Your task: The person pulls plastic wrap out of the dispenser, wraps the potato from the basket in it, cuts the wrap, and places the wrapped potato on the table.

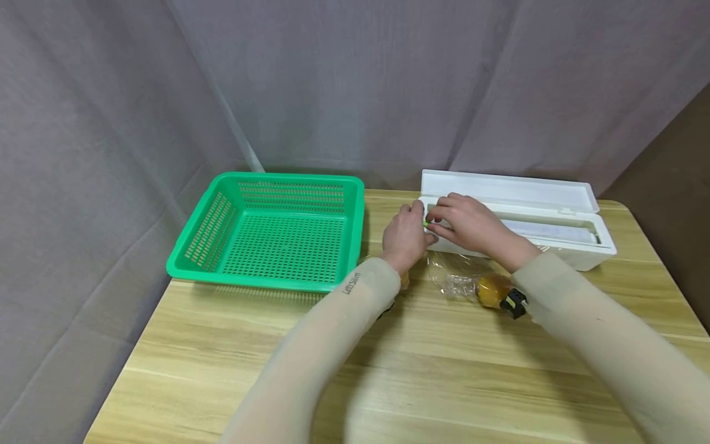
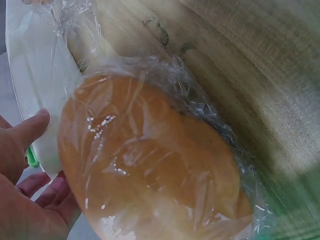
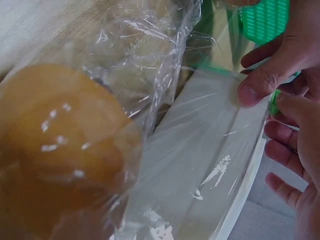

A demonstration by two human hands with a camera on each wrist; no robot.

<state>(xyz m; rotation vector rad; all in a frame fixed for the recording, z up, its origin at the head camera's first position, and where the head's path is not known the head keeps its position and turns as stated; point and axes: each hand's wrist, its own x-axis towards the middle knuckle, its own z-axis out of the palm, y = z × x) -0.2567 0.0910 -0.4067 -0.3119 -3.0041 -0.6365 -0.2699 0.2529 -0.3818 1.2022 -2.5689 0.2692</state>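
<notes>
A white cling film dispenser box stands at the back right with its lid raised and a film roll inside. My left hand grips the box's left end, its thumb on the front edge. Beside it, my right hand pinches a small green slider between thumb and index finger. Clear film hangs over the box's front onto the table. Below the wrists, rounded orange-brown items show under the film, one near the right wrist and another by the left; their kind is unclear.
An empty-looking green plastic basket with slotted walls stands left of my hands, close to the left forearm. The wooden table reaches toward me, and a grey curtain hangs behind it. A black wrist camera sits under the right wrist.
</notes>
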